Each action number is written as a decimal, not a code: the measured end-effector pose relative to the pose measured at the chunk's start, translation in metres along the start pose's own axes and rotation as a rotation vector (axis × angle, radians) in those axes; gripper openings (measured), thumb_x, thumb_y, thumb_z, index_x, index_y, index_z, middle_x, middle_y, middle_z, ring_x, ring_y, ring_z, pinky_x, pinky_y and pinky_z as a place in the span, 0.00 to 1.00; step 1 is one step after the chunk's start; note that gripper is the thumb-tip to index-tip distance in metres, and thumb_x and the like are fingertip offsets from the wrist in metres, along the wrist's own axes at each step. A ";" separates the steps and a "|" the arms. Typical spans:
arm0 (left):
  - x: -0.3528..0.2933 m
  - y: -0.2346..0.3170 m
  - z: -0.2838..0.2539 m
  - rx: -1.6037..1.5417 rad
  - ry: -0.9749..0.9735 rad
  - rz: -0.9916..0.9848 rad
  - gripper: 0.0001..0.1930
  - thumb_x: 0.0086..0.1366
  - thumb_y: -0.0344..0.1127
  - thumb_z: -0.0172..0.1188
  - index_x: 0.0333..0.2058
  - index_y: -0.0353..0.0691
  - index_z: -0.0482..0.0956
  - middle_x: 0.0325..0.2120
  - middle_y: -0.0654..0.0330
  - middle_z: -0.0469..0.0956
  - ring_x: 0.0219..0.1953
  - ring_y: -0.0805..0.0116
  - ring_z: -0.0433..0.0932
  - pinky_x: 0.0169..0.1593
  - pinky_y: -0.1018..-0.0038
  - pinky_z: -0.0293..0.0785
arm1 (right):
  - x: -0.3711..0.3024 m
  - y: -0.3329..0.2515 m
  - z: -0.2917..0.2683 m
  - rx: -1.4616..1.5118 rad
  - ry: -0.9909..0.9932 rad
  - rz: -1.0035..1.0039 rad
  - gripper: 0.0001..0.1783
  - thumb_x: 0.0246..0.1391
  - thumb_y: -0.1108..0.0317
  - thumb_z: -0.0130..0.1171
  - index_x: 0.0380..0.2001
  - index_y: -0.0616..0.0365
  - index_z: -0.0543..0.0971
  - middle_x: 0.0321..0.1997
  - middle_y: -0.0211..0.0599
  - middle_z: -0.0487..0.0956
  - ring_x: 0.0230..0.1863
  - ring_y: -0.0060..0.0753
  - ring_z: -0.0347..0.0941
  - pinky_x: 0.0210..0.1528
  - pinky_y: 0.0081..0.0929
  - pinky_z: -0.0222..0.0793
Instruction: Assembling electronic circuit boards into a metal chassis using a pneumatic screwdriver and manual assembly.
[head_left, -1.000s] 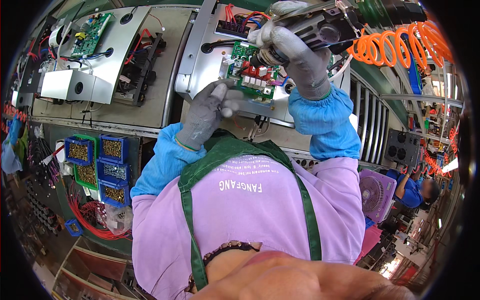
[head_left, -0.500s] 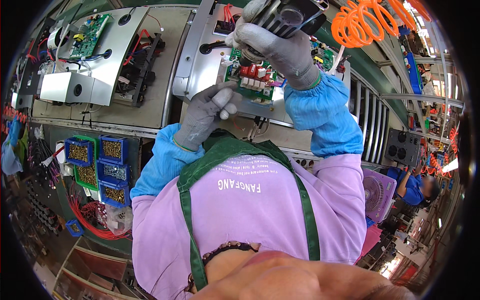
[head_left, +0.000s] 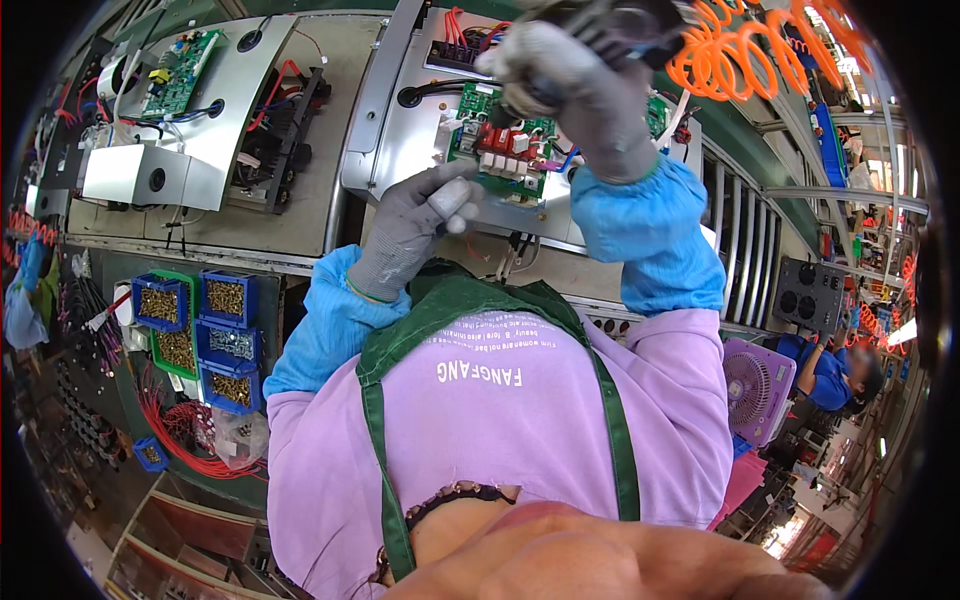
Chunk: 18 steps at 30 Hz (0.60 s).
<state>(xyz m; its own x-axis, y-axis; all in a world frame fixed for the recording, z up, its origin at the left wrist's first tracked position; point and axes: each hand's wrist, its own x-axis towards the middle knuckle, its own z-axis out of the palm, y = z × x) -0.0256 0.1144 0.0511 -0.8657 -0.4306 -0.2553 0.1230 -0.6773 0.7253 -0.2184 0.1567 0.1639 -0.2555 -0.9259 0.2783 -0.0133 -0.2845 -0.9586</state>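
Observation:
My right hand (head_left: 590,95), in a grey glove, is wrapped round the grip of a black power driver (head_left: 630,32), blurred by motion. The tool is over a green circuit board (head_left: 510,165) that carries red and white parts and sits in a metal chassis (head_left: 395,150). My left hand (head_left: 420,220), gloved too, is closed at the near left edge of that chassis. Its thumb and fingers are pressed together; whatever small thing they hold, if any, is hidden. Red wires (head_left: 455,25) and black cables (head_left: 435,92) run inside the chassis beyond my hands.
A second metal assembly (head_left: 225,120) with a green board stands at the left. Blue bins (head_left: 228,298) of screws and a red wire bundle (head_left: 185,450) lie at lower left. An orange coiled hose (head_left: 740,60) hangs at upper right, above metal rollers (head_left: 745,230). Another person (head_left: 830,375) is far right.
My right hand and the driver have shifted a little to the right, uncovering more of the circuit board. The left hand stays nearly in place, still closed.

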 end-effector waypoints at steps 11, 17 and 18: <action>0.014 -0.026 0.017 -0.106 -0.070 0.109 0.13 0.64 0.34 0.58 0.43 0.33 0.75 0.29 0.59 0.76 0.24 0.81 0.68 0.26 0.86 0.63 | -0.040 -0.055 -0.010 0.466 0.038 -0.354 0.20 0.57 0.52 0.45 0.37 0.60 0.72 0.21 0.27 0.61 0.18 0.22 0.53 0.38 0.29 0.60; 0.015 -0.032 0.026 -0.119 -0.060 0.126 0.13 0.63 0.36 0.60 0.42 0.33 0.76 0.27 0.60 0.76 0.24 0.81 0.68 0.25 0.86 0.63 | -0.056 -0.051 -0.042 0.411 0.072 -0.340 0.22 0.57 0.53 0.46 0.52 0.52 0.66 0.21 0.22 0.54 0.23 0.22 0.53 0.47 0.35 0.57; 0.016 -0.032 0.028 -0.119 -0.058 0.129 0.13 0.63 0.36 0.60 0.42 0.33 0.76 0.27 0.60 0.76 0.24 0.81 0.68 0.25 0.86 0.63 | -0.058 -0.052 -0.041 0.413 0.069 -0.339 0.22 0.57 0.53 0.46 0.52 0.52 0.66 0.21 0.22 0.54 0.23 0.22 0.53 0.47 0.35 0.57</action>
<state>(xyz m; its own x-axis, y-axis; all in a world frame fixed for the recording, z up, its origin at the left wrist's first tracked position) -0.0572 0.1462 0.0420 -0.8654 -0.4852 -0.1251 0.2882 -0.6862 0.6679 -0.2429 0.2356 0.1949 -0.3658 -0.7505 0.5504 0.2713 -0.6517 -0.7083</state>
